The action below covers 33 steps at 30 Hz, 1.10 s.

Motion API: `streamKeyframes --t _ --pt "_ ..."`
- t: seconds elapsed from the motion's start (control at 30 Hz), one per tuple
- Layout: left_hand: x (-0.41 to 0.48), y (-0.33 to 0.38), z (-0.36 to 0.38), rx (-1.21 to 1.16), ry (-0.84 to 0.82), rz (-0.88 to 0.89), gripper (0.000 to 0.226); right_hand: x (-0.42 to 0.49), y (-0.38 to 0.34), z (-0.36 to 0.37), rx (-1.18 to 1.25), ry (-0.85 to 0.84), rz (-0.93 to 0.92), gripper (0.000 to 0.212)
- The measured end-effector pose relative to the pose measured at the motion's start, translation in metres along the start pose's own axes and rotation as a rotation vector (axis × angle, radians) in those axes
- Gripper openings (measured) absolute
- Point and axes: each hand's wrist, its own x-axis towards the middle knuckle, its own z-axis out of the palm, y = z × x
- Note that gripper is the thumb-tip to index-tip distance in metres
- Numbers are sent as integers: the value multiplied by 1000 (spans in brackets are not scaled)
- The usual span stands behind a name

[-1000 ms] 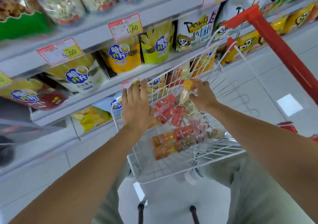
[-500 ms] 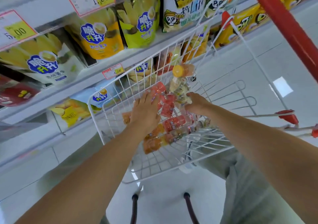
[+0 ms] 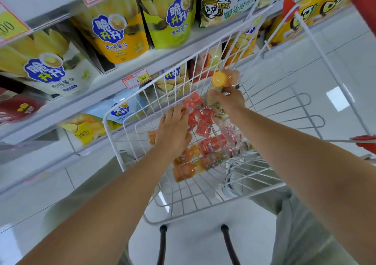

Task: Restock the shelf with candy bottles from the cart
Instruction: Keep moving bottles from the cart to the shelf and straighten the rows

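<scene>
A white wire cart basket holds several small candy bottles with red and orange labels. My right hand grips a clear candy bottle with a yellow cap, raised near the basket's far rim. My left hand reaches down into the basket, fingers laid over the red bottles; whether it grips one is hidden.
Shelves on the left carry yellow and green snack bags with price tags. The cart's red handle bar crosses the top right. White tiled floor lies beyond; my legs stand beneath the basket.
My view has tilted down and closer to the cart. My left hand dropped from the basket rim onto the red bottles. My right hand keeps hold of the yellow-capped bottle.
</scene>
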Motion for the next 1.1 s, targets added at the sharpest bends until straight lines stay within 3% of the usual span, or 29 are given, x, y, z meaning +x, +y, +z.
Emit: streamKeyframes --t 0.17,0.33,0.5,0.57,0.67,0.73,0.87,0.93,1.0,1.03,1.1 --pt "-1 0 -5 -33 -10 -1 63 -7 2 -9 -56 -40 -20 31" --pt "0 7 -14 -126 -76 -62 58 -26 2 -31 -69 -234 -61 31" --pt "-3 25 -33 -800 -197 -286 60 -48 -8 -45 146 -443 -82 15" --pt "-4 28 -39 -907 -171 -359 54 -58 -15 -51 173 -497 -75 13" --pt "-9 22 -49 -990 -84 -457 22 -69 -23 -57 190 -584 -65 12" --pt "-14 20 -57 -1100 -76 -496 26 -73 -27 -61 219 -601 -45 14" --pt "-24 28 -68 -1364 -102 -508 32 -80 -33 -61 342 -617 -1 45" --pt "-27 33 -70 -1369 -63 -471 28 -85 -33 -65 358 -647 -10 37" --pt "-27 37 -69 -1328 -18 -462 20 -88 -30 -73 255 -654 -47 21" --pt "-27 38 -67 -1284 -15 -467 21 -88 -27 -78 131 -640 -78 23" --pt "-25 37 -61 -1141 -32 -458 23 -84 -15 -87 -328 -564 -204 36"
